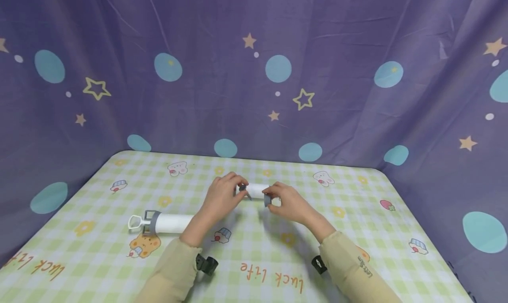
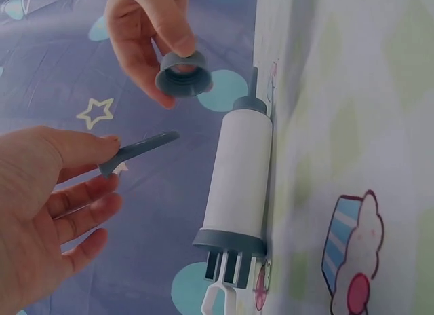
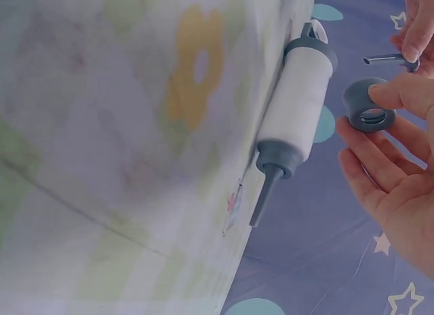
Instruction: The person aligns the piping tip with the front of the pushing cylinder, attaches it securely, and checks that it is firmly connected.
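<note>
My left hand (image 1: 224, 195) pinches a small grey tapered nozzle (image 2: 139, 151) between thumb and forefinger, its other fingers loosely bent. My right hand (image 1: 291, 203) holds a grey ring-shaped screw cap (image 3: 359, 98) by its side; threads show inside its opening. The two parts are apart, held close together in the air. Behind them a white syringe (image 2: 237, 172) lies on the table, plunger handle to the left and grey nozzle to the right. A second white syringe (image 1: 172, 223) lies beside my left forearm, its handle pointing left and its right end hidden behind the wrist.
A green-and-white checked cloth (image 1: 254, 250) with printed cartoons covers the table. A purple curtain (image 1: 222, 104) with stars and dots hangs behind the far edge and at both sides. Black camera mounts (image 1: 207, 264) sit under both wrists.
</note>
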A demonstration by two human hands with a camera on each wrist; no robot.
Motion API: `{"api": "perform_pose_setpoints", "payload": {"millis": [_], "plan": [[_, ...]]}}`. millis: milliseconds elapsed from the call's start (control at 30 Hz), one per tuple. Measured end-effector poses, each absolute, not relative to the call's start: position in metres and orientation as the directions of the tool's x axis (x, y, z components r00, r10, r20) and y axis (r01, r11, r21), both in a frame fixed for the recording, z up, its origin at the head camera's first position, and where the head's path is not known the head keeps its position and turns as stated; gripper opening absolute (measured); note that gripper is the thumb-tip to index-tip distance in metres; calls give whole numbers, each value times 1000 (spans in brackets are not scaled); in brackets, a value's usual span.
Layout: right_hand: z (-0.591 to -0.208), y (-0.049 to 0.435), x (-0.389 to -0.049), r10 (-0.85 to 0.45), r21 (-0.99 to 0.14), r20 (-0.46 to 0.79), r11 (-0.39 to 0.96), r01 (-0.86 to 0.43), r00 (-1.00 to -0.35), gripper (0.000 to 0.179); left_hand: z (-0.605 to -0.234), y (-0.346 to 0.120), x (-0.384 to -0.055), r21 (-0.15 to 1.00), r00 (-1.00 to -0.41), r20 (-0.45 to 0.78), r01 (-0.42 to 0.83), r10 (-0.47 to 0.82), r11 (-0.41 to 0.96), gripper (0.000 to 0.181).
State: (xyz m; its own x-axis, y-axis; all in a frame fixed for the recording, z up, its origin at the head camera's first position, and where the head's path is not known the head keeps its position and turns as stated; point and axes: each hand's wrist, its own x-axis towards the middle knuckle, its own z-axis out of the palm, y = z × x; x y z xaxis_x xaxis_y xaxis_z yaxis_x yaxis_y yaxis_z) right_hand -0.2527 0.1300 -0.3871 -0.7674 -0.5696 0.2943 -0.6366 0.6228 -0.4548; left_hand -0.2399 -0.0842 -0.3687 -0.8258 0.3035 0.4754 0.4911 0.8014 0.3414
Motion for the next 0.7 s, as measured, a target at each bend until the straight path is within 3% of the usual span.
{"api": "perform_pose_setpoints", "payload": {"millis": [367, 700], "plan": [[-382, 126, -257, -529, -557, 344, 550, -622, -776, 38, -365, -80, -243, 373, -815, 528, 473, 236, 798, 16], [-381, 125, -260, -488, -580, 351, 556, -595, -799, 36, -362, -76, -242, 411, -800, 558, 497, 220, 765, 16]]}}
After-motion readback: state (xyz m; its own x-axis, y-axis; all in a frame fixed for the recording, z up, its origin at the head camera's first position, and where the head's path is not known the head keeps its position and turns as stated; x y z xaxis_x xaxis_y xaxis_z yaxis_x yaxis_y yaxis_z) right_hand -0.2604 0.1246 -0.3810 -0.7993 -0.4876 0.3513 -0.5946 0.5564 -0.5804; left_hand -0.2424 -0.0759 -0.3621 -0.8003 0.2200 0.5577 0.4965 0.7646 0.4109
